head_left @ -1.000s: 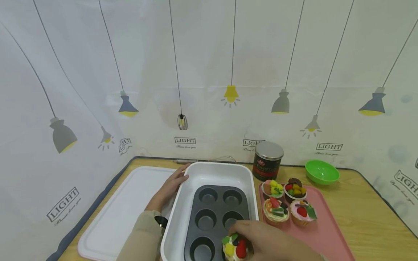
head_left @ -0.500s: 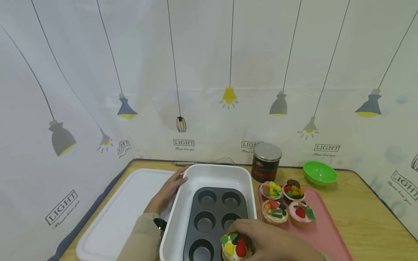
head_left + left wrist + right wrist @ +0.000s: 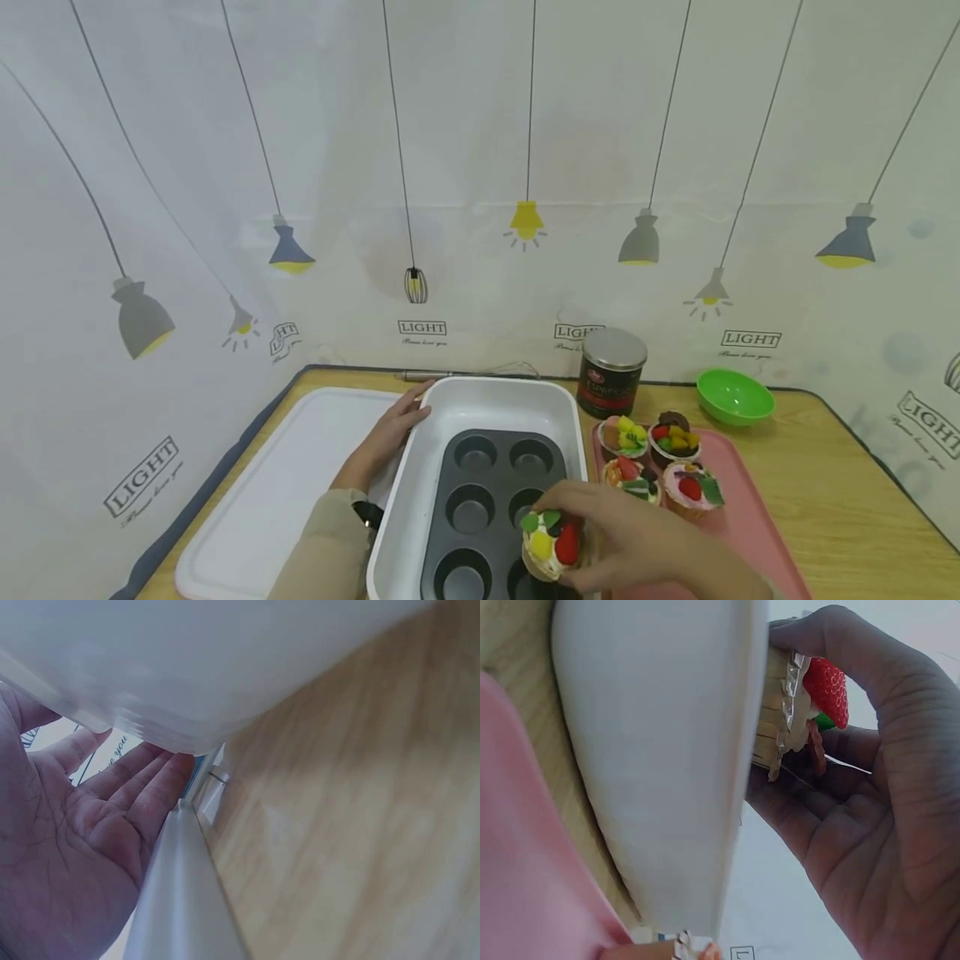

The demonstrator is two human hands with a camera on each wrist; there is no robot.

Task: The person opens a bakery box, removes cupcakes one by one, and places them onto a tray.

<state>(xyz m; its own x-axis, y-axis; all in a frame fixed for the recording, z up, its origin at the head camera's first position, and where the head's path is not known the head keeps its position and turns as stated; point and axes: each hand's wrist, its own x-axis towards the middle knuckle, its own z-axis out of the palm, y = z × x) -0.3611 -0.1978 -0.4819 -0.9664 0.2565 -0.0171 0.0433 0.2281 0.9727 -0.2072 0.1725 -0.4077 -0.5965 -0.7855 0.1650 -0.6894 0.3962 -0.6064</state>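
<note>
My right hand [image 3: 637, 533] grips a cupcake [image 3: 546, 554] topped with a strawberry and yellow fruit, thumb and fingers around its paper case. It is held over the right front cup of a dark muffin tin [image 3: 498, 533], whose other visible cups hold nothing. In the right wrist view the cupcake [image 3: 776, 720] shows just past the rim of a deep white pan [image 3: 667, 750], in which the tin lies. My left hand [image 3: 393, 429] holds the pan's left side, thumb over the rim. The left wrist view shows that hand's fingers [image 3: 139, 787] against the outer wall.
On a pink tray [image 3: 738, 550] at the right sit several fruit cupcakes [image 3: 692, 487]. An espresso tin [image 3: 612, 373] and a green bowl [image 3: 735, 397] stand behind. Left lies a white tray or lid [image 3: 262, 492]; a whisk [image 3: 429, 375] is at the back edge.
My right hand has raised the cupcake from the muffin tin's right front cup and shifted it slightly right, baring part of that cup. The left hand keeps its place on the pan.
</note>
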